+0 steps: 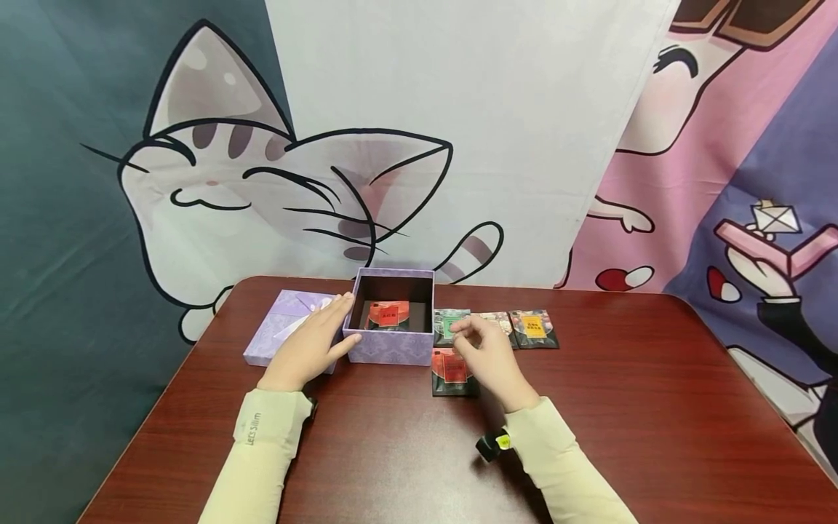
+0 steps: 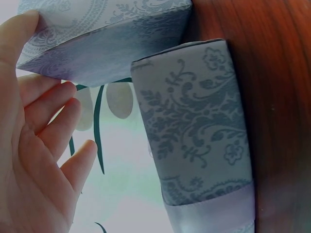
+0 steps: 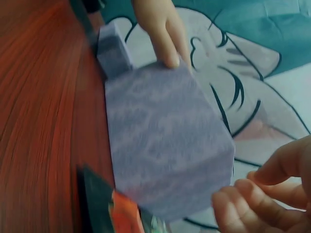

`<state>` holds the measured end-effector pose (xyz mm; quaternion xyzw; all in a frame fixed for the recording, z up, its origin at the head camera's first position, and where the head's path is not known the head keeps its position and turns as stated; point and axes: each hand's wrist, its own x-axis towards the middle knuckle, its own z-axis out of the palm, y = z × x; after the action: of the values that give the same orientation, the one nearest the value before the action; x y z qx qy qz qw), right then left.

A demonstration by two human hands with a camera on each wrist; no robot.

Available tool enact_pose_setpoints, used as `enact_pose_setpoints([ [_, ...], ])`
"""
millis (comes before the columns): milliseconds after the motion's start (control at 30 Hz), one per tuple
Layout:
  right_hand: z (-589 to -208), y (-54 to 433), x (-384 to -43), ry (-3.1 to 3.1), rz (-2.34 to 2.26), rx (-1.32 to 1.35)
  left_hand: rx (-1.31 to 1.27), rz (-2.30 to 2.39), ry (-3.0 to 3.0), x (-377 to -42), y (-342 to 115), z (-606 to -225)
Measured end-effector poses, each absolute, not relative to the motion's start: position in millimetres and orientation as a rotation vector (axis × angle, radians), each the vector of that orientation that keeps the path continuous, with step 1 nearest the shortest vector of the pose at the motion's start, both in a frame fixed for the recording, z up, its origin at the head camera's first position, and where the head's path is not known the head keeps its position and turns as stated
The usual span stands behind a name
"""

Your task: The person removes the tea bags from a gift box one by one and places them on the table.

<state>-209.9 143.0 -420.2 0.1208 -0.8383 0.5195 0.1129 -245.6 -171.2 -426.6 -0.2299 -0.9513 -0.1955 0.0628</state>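
An open-topped purple patterned box (image 1: 390,349) stands at the table's far side, with a red-labelled sachet (image 1: 389,315) inside. My left hand (image 1: 314,344) rests against its left side, fingers extended, thumb touching the front near the corner. Over the sachets to the box's right hovers my right hand (image 1: 489,358), fingers loosely bent and nothing seen between them. Below and around it lie a green-labelled sachet (image 1: 444,329), a pale-patterned one partly covered by the hand, and a red-labelled sachet (image 1: 450,372) nearer me. At the row's right end is a yellow-labelled sachet (image 1: 533,327).
Left of the box lies its purple lid (image 1: 273,336) with a ribbon, partly behind my left hand. The brown wooden table (image 1: 622,407) extends to both sides and toward me. A cartoon-printed cloth (image 1: 524,131) hangs directly behind the table's far edge.
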Motion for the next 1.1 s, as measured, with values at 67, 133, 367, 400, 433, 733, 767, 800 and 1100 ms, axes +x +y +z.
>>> enact_pose_setpoints([
  [67,-417.9,135.7,-209.6,-2.406,1.555,0.371,-0.693,-0.593,-2.875,-245.6,-171.3,-427.2],
  [133,-415.0,128.4,-210.6,-2.350,1.602,0.375,-0.691,-0.594,-2.873,-245.5,-171.6,-427.9],
  [367,-398.0,102.8,-221.1,-2.186,1.780,0.412,-0.690,-0.601,-2.872,-246.0,-171.6,-427.8],
  [400,-395.4,99.4,-223.0,-2.178,1.799,0.417,-0.690,-0.600,-2.874,-246.1,-171.5,-427.6],
  [433,-393.3,95.9,-225.5,-2.179,1.809,0.415,-0.690,-0.599,-2.875,-246.3,-171.4,-427.4],
  [733,-389.5,69.9,-253.2,-2.395,1.606,0.281,-0.680,-0.597,-2.871,-245.9,-171.5,-428.5],
  [767,-390.0,67.8,-256.7,-2.425,1.574,0.249,-0.680,-0.597,-2.869,-245.7,-171.4,-428.6],
  [800,-390.2,65.7,-260.0,-2.449,1.547,0.218,-0.680,-0.599,-2.867,-245.5,-171.3,-428.6],
  [1100,-389.1,45.7,-279.2,-2.594,1.486,0.067,-0.682,-0.618,-2.871,-246.0,-171.2,-427.4],
])
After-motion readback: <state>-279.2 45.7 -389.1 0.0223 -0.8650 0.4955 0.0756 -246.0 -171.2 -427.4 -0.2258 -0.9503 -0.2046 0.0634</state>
